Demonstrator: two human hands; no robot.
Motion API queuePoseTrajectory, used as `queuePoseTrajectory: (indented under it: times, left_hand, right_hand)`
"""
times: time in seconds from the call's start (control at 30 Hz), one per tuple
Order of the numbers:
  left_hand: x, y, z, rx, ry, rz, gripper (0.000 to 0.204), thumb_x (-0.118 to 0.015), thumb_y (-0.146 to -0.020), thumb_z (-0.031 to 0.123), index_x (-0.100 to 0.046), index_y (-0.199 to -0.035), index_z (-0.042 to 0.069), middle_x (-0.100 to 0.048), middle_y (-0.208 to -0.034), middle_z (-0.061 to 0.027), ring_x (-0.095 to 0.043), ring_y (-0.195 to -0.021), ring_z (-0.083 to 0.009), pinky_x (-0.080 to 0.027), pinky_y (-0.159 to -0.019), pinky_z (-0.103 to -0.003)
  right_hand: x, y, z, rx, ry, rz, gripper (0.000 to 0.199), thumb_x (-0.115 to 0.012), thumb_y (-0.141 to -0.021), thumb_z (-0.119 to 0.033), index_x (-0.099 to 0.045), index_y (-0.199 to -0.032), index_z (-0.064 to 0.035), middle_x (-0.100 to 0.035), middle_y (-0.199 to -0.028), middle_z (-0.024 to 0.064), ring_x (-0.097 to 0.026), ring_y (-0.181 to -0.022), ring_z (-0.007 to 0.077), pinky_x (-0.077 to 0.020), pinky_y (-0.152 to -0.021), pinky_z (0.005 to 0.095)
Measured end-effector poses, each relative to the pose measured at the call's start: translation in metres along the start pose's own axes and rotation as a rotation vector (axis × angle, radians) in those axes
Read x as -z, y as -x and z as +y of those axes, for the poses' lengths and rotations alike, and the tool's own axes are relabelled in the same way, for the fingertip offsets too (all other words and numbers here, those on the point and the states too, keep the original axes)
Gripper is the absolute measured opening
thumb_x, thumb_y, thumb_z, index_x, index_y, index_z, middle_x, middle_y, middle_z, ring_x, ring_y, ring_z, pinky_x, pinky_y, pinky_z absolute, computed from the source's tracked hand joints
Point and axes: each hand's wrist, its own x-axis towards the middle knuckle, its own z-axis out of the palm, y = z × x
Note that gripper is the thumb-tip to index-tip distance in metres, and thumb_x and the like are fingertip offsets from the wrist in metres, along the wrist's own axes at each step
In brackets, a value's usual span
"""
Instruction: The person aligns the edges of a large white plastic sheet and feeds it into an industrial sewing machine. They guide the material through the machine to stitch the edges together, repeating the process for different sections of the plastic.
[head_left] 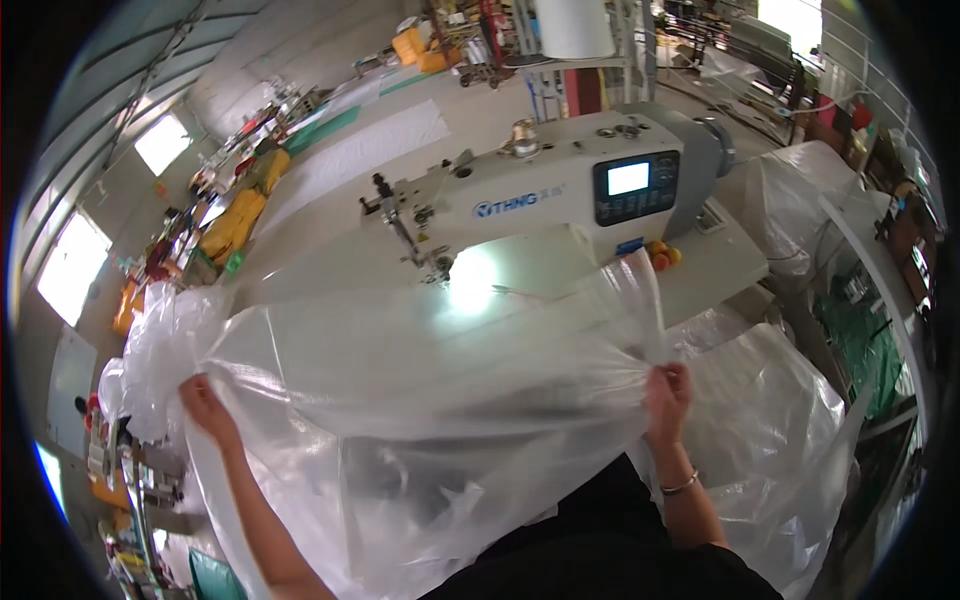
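A large sheet of clear plastic film (400, 390) stretches between my two hands, over the front of the sewing table and down over my lap. At its left edge, my left hand (203, 400) is closed on the film. My right hand (668, 392) grips a bunched part of the sheet on the right, and creases run out from it. Just beyond the film stands a white industrial sewing machine (545, 190) with a lit screen. Its needle area (435, 262) is near the film's far edge, above a bright light spot. Folds hide some of my fingers.
More plastic film (760, 430) hangs in a heap at the right, and another crumpled bundle (170, 335) lies at the left. Small orange and yellow balls (662, 256) rest by the machine's base. A white cone of thread (573, 28) stands behind it.
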Motion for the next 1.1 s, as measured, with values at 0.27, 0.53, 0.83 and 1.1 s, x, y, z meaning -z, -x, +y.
queuePoseTrajectory:
  times: [0.27,0.53,0.83,1.1]
  left_hand:
    - [-0.138,0.102,-0.098,-0.059,-0.223,-0.338,0.038,-0.069,-0.083,0.012,-0.055,-0.116,-0.002,-0.057,-0.115,-0.0139,-0.055,-0.106,-0.0306,-0.045,-0.094,-0.04]
    - [-0.05,0.143,0.375,-0.175,0.939,-1.241,0.064,-0.063,-0.083,0.013,-0.039,-0.14,-0.002,-0.041,-0.145,-0.0167,-0.037,-0.136,-0.0297,-0.029,-0.109,-0.044]
    - [-0.07,0.209,0.483,-0.574,0.292,-1.003,0.086,-0.071,-0.078,0.026,-0.027,-0.146,-0.002,-0.03,-0.151,-0.0175,-0.022,-0.141,-0.038,-0.017,-0.114,-0.051]
    - [-0.119,0.226,0.431,-0.768,0.424,-0.693,0.056,-0.057,-0.083,0.007,-0.046,-0.138,0.005,-0.047,-0.142,-0.0094,-0.044,-0.128,-0.0285,-0.033,-0.103,-0.046]
  right_hand:
    - [-0.013,0.016,0.037,-0.012,0.352,-0.016,0.023,-0.066,-0.088,-0.02,-0.055,-0.101,-0.0038,-0.061,-0.083,0.0031,-0.056,-0.076,0.0103,-0.0464,-0.063,0.0263]
    - [0.158,0.009,0.018,0.298,1.125,0.259,0.068,-0.076,-0.077,-0.024,-0.043,-0.132,-0.0009,-0.048,-0.13,0.0186,-0.044,-0.123,0.0332,-0.0367,-0.101,0.038]
    - [0.39,0.042,-0.103,-0.272,1.926,1.211,0.117,-0.081,-0.066,-0.041,-0.008,-0.152,-0.0084,-0.019,-0.154,0.0191,-0.016,-0.144,0.0326,-0.0208,-0.11,0.0541]
    - [0.471,0.055,-0.112,-0.076,0.436,1.113,0.036,-0.07,-0.082,-0.036,-0.067,-0.071,-0.0018,-0.062,-0.062,0.0113,-0.056,-0.057,0.0288,-0.0453,-0.056,0.0381]
